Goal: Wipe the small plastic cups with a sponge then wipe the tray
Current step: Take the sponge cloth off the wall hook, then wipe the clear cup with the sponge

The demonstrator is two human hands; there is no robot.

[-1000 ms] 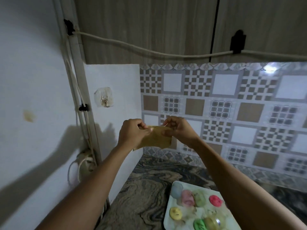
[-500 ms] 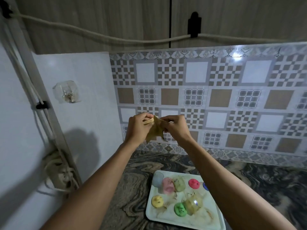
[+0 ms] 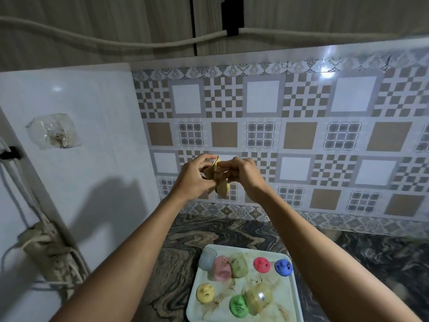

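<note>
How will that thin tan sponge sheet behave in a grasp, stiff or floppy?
Probably floppy: the thin tan sponge sheet folds and droops between the left hand and the right hand. Likely light, since fingertip pinches alone hold it up. Seems unlikely to slip, as its creased surface looks matte.

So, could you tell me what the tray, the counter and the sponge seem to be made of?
Tray: pale, smooth, rounded rim, faint sheen; probably plastic. Counter: glossy swirled veining; looks like polished stone, possibly marble. Sponge: thin, tan, matte, crumpled limply between the left hand and right hand; a soft sponge cloth, seemingly.
</note>
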